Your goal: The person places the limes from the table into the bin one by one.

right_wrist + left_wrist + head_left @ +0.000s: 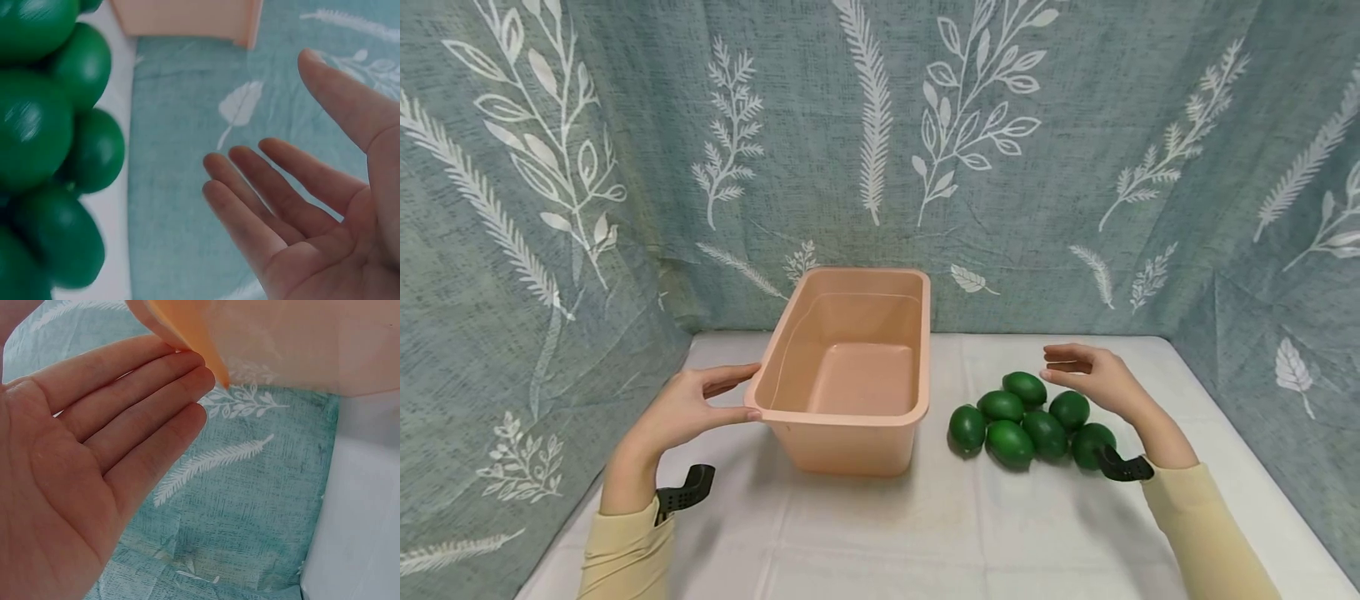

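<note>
An empty pink plastic tub (842,414) stands on the white table, left of centre. My left hand (696,404) is at its near left corner, fingers straight; the thumb touches the rim corner. In the left wrist view the fingertips (187,369) meet the tub's edge (300,344). Several green limes (1022,421) lie in a cluster right of the tub. My right hand (1075,367) hovers just over the far side of the cluster, fingers relaxed, holding nothing. The right wrist view shows the open palm (300,212) beside the limes (37,131), with the tub (187,15) beyond.
Teal cloth printed with white leaves (1075,167) hangs behind the table and down both sides. The white tablecloth (925,533) stretches bare in front of the tub and limes. A black camera mount (685,492) sits on each wrist.
</note>
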Demonstrator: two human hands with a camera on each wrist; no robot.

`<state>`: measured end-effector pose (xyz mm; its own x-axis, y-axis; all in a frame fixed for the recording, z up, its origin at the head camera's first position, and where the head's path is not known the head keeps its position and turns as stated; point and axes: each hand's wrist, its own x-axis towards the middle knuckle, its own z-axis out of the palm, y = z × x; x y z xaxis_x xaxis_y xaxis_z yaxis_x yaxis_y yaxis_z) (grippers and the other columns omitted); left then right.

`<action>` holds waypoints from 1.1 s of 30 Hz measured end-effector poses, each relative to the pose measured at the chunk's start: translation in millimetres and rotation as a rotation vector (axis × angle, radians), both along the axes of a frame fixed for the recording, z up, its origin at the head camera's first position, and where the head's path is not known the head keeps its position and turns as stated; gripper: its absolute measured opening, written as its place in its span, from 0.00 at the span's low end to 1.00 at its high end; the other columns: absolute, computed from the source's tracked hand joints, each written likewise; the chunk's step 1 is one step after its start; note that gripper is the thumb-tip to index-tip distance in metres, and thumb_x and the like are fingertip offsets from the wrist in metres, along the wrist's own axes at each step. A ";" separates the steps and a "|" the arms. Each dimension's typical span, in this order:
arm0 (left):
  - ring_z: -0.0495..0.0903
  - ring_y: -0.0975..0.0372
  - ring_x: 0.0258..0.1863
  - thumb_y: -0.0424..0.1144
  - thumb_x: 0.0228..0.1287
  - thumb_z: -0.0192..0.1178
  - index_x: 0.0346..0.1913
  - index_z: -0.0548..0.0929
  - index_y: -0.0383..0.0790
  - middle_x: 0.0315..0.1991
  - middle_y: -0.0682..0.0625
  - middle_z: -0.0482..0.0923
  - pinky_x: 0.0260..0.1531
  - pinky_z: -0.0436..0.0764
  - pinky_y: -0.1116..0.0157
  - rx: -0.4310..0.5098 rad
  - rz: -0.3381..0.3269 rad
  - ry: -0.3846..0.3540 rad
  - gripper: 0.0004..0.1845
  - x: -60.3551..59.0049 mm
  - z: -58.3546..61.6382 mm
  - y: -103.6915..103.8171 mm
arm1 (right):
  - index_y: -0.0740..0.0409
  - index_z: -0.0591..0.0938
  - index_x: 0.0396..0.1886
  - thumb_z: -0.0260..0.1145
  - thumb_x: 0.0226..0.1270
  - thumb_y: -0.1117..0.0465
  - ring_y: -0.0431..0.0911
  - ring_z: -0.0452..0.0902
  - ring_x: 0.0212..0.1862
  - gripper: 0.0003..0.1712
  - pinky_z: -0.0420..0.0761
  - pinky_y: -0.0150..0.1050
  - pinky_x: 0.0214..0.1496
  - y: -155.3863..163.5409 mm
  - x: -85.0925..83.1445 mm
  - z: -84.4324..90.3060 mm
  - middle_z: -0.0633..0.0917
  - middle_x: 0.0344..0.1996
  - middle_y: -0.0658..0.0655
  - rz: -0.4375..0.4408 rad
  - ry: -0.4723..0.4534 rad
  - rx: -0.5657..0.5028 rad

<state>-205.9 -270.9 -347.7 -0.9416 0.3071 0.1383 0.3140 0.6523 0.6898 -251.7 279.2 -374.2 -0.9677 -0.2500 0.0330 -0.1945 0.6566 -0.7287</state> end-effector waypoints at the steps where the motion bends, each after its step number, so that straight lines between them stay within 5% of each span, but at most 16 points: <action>1: 0.71 0.48 0.63 0.55 0.51 0.70 0.63 0.76 0.51 0.61 0.50 0.76 0.60 0.75 0.49 0.001 -0.001 0.000 0.34 0.2 0.1 -0.1 | 0.57 0.70 0.67 0.62 0.65 0.42 0.58 0.74 0.60 0.36 0.77 0.55 0.59 3.0 1.8 -1.7 0.76 0.61 0.63 -0.002 0.003 0.003; 18: 0.70 0.50 0.64 0.56 0.50 0.70 0.64 0.75 0.52 0.61 0.52 0.75 0.60 0.76 0.50 0.009 0.020 -0.026 0.36 -1.1 -2.1 -3.0 | 0.60 0.70 0.66 0.63 0.65 0.43 0.57 0.76 0.58 0.37 0.80 0.54 0.55 54.7 30.7 -31.4 0.76 0.60 0.65 -0.077 -0.015 0.080; 33: 0.71 0.50 0.63 0.58 0.49 0.70 0.63 0.75 0.52 0.61 0.52 0.75 0.60 0.75 0.50 -0.007 0.032 -0.020 0.36 -2.2 -1.1 -2.3 | 0.65 0.69 0.66 0.66 0.62 0.44 0.63 0.74 0.58 0.41 0.83 0.53 0.50 68.8 43.4 -53.4 0.75 0.59 0.70 -0.082 -0.100 0.101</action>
